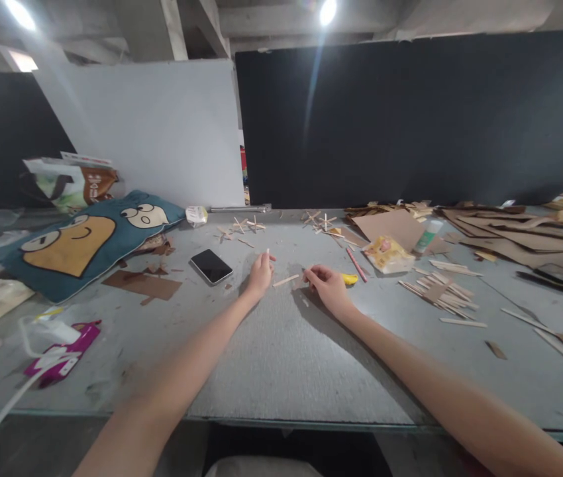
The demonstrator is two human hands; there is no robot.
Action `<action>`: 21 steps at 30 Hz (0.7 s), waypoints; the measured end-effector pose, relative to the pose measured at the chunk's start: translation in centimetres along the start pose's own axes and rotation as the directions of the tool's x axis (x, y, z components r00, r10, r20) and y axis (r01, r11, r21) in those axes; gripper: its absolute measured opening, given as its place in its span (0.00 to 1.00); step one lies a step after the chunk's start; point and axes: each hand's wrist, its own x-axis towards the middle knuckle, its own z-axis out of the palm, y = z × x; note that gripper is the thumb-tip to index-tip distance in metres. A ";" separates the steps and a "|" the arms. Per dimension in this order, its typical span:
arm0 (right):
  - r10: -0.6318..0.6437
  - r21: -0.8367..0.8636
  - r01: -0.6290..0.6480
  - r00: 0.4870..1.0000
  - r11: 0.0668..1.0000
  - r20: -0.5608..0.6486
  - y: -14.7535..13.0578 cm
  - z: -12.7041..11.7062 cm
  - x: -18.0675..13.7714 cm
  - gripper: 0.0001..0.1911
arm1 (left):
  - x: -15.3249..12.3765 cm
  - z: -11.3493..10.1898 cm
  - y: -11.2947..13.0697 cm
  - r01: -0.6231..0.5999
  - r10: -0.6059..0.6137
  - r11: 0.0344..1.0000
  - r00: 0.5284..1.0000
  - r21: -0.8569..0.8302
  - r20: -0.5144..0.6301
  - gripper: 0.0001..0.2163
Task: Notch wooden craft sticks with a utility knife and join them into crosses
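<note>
My left hand (260,275) is over the middle of the table with its fingers curled closed. A small pale tip sticks up from it, too small to name. My right hand (328,286) has its fingers pressed together near the tabletop; anything in the pinch is hidden. Between the two hands a short wooden craft stick (286,281) lies flat. A small yellow banana-shaped thing (350,279) lies just beyond my right hand, near a thin red patterned stick or pen (356,264). Left of my left hand rests a dark-screened phone (211,265).
Star-like clusters of craft sticks (248,225) lie farther back. To the right are a yellow packet (388,254), a glue stick (428,236), loose craft sticks (443,295) and cardboard (524,240). A cushion (83,242) and a purple power strip (65,354) are at left.
</note>
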 end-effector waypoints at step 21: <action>-0.047 -0.089 0.050 0.998 0.995 0.037 -0.1 -0.3 -0.3 0.24 | -1.2 -0.2 1.1 -0.067 0.060 0.993 0.995 0.094 0.077 0.15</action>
